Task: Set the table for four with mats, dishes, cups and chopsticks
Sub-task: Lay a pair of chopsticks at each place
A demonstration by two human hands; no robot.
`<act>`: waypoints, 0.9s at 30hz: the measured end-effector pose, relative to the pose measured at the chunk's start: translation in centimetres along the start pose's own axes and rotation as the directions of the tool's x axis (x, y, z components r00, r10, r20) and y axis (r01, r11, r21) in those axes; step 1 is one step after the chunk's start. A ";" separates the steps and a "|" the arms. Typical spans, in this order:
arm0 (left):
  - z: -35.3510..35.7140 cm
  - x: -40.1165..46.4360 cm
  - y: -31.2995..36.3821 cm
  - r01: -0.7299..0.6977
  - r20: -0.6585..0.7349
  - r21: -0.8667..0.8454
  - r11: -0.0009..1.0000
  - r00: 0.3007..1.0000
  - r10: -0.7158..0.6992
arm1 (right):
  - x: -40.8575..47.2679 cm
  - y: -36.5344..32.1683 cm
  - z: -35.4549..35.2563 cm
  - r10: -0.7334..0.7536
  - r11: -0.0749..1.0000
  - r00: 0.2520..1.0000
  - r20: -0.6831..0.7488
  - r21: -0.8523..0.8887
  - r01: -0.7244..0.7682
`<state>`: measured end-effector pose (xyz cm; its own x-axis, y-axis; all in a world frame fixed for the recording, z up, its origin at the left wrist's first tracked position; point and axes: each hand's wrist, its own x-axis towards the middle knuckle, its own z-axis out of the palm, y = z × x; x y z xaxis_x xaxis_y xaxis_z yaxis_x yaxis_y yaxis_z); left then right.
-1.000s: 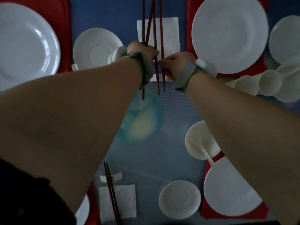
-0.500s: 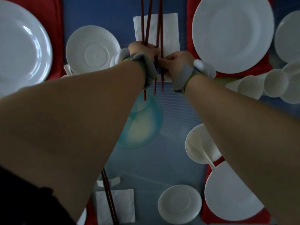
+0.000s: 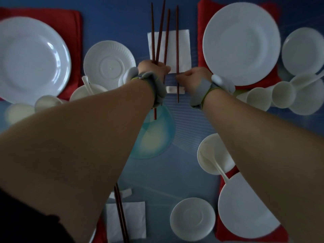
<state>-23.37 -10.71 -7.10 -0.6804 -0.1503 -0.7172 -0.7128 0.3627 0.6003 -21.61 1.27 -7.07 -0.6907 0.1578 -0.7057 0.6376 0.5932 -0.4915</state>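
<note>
Dark red chopsticks [image 3: 158,32], three in number, are clenched in the left hand [image 3: 152,68], both arms being stretched forward. A fourth chopstick [image 3: 177,50] is pinched by the right hand [image 3: 192,76], just beside the left, over a white napkin [image 3: 183,50]. Four large plates are counted around the grip, on red mats [image 3: 203,20].

Blue table [image 3: 108,23]. Directly on it: red mats [image 3: 263,79] under big plates, ribbed saucer [image 3: 109,64], plain saucer [image 3: 192,219], white napkin [image 3: 183,50], second napkin [image 3: 135,220], clear blue bowl [image 3: 157,137], white cups [image 3: 259,100], small chopstick rest [image 3: 172,89].
</note>
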 end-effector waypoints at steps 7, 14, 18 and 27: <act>-0.9 -2.2 -1.1 0.018 -0.008 -0.050 0.999 1.000 -0.018 | -1.7 0.1 -0.3 0.085 0.996 0.996 -0.018 0.031 -0.084; -1.0 -2.4 -3.3 0.010 -0.137 0.212 0.977 0.990 0.020 | -2.2 2.3 1.1 0.082 0.996 0.973 -0.215 0.033 -0.077; 0.1 -2.2 -3.4 0.019 -0.155 0.337 0.941 0.987 0.035 | -2.1 3.5 1.8 0.210 0.977 0.940 -0.271 0.103 -0.188; 1.3 0.2 -3.6 0.001 -0.098 0.492 0.870 0.994 0.055 | -0.9 4.6 1.5 0.204 0.975 0.975 -0.090 0.112 -0.193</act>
<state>-20.76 -10.86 -9.84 -0.7317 -0.2195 -0.6453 -0.5372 0.7684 0.3478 -17.55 2.67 -9.51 -0.5742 0.3454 -0.7422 0.7931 0.4596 -0.3997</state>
